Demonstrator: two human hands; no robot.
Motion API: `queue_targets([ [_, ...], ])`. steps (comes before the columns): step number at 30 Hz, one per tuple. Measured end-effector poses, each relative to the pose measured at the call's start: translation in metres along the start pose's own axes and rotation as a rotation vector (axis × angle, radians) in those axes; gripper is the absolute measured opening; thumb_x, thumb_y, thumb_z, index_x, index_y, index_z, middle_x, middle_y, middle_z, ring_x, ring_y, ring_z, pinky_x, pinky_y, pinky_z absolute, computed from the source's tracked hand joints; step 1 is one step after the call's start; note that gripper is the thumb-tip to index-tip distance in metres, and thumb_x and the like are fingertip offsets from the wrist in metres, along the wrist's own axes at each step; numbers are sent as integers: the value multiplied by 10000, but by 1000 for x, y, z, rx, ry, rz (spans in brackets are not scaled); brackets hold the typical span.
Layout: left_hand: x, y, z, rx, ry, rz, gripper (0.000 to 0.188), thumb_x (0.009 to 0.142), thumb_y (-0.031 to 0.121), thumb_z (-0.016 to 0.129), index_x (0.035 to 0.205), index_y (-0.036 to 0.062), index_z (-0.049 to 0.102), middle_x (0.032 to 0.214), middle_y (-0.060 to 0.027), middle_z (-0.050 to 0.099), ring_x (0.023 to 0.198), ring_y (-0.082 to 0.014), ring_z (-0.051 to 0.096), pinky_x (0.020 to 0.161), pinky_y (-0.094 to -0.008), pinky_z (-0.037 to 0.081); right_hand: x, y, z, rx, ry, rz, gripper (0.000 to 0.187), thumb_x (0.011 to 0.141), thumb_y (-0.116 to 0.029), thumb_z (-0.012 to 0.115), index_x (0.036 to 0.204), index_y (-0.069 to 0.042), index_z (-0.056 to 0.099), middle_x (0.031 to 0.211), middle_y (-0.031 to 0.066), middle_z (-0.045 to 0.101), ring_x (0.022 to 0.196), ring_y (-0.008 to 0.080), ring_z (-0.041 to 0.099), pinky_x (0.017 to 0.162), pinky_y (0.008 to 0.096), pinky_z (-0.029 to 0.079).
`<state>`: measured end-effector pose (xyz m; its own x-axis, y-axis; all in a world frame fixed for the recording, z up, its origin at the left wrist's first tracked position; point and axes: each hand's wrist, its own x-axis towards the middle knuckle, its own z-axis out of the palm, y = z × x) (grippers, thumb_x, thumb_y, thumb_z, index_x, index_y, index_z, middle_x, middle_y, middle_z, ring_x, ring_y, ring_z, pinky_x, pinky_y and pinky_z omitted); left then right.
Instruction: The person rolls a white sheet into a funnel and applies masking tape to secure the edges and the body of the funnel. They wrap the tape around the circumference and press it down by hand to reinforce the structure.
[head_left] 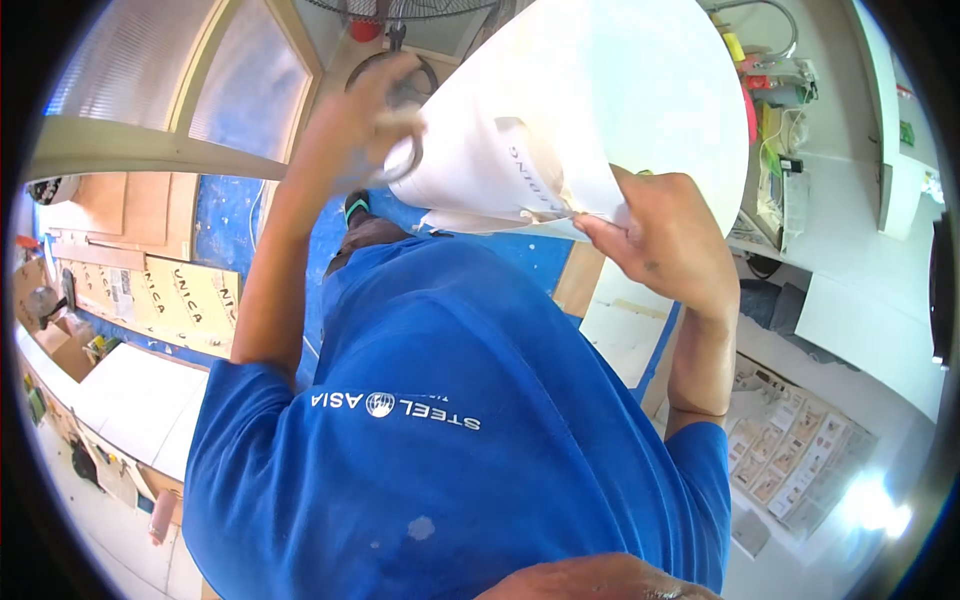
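A large white sheet, curled into a loose roll, spreads out in front of me. Its lower edge is torn and creased, with a beige patch and faint print beside the tear. My right hand grips that edge, thumb and fingers closed on it at the torn part. My left hand is raised at the roll's left end and smeared by motion. A pale curved ring shape shows by its fingers; I cannot make out what it is or whether the hand holds it.
A frame with translucent panes stands at the upper left, and a fan at the top. Printed plywood boards lie left on blue floor covering. At right, tools and cables crowd a shelf beside a white panel.
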<state>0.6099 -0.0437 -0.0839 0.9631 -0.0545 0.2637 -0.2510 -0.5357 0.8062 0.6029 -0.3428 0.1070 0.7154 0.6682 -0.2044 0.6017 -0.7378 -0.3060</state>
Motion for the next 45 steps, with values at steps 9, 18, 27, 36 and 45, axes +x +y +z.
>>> queue_targets([
  [9,-54,77,3,120,-297,162,1001,873,504,742,1640,100,243,874,-197,688,761,-430,613,679,-479,464,20,-11,0,-44,-38,-112,314,861,-224,768,1035,-5,625,662,200,615,683,430,629,628,498,469],
  [18,-19,119,-3,342,-194,47,890,819,316,794,1548,-3,394,731,-218,675,712,-412,687,641,-482,507,22,-20,-3,-68,-69,-233,307,823,-166,779,1015,18,627,692,219,626,696,450,616,642,517,466],
  [27,84,169,-52,790,-801,245,322,710,235,867,921,14,769,933,-235,745,960,-412,723,808,-492,565,27,-8,2,-20,-34,-203,289,810,-159,797,970,27,645,662,221,607,683,451,598,643,500,462],
  [36,20,83,-102,604,-316,303,563,808,145,770,1321,-23,614,1321,-276,632,1211,-386,627,1008,-461,502,-1,9,5,-87,112,-325,317,825,-216,800,970,20,646,805,242,674,820,448,656,728,519,492],
  [45,-115,99,-55,-270,-328,-299,662,846,115,779,1472,76,567,837,-51,682,773,-102,586,744,-279,496,-1,11,6,-67,131,-201,509,822,-405,804,1073,13,660,920,237,711,910,446,674,790,504,526],
])
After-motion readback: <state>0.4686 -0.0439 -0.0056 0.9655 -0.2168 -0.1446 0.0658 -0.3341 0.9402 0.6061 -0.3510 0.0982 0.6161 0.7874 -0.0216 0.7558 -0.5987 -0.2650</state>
